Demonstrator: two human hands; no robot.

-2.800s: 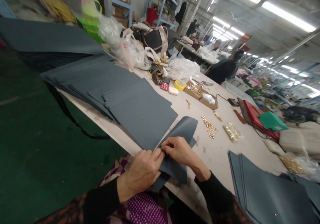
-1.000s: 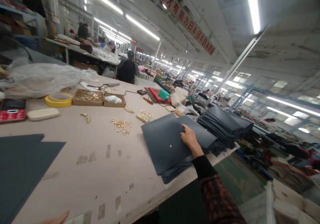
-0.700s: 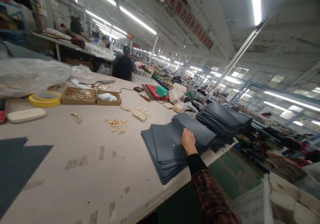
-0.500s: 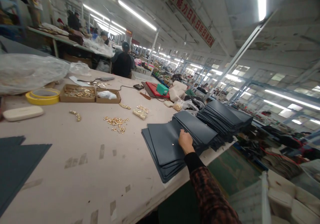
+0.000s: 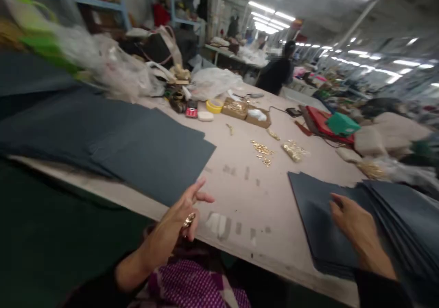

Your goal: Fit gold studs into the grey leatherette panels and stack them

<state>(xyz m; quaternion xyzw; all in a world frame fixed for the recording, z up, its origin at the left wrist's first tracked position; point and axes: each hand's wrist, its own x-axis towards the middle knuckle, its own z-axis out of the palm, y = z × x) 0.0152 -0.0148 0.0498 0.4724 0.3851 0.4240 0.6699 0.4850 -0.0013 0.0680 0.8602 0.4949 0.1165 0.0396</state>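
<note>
My left hand (image 5: 183, 214) is raised over the front edge of the table, thumb and forefinger stretched out. Its other fingers curl around small gold metal pieces (image 5: 189, 220). Above a stack of dark blue-grey sheets (image 5: 313, 221) on the right is my right hand (image 5: 355, 225). Its fingers are bent together, slightly blurred; anything pinched in them is hidden. Loose gold metal pieces (image 5: 262, 148) lie in a small heap mid-table, beside a clear bag of gold pieces (image 5: 293, 151).
Large dark sheets (image 5: 147, 148) cover the table's left side. Farther back are yellow tape (image 5: 214, 105), a cardboard box of gold parts (image 5: 235, 108), and a red folder (image 5: 320, 120) beside a green box (image 5: 343, 124). A person in black (image 5: 274, 74) is beyond the table.
The view has swung left and down. My left hand has come into view with gold pieces in it. My right hand still hovers about the sheet stack on the right.
</note>
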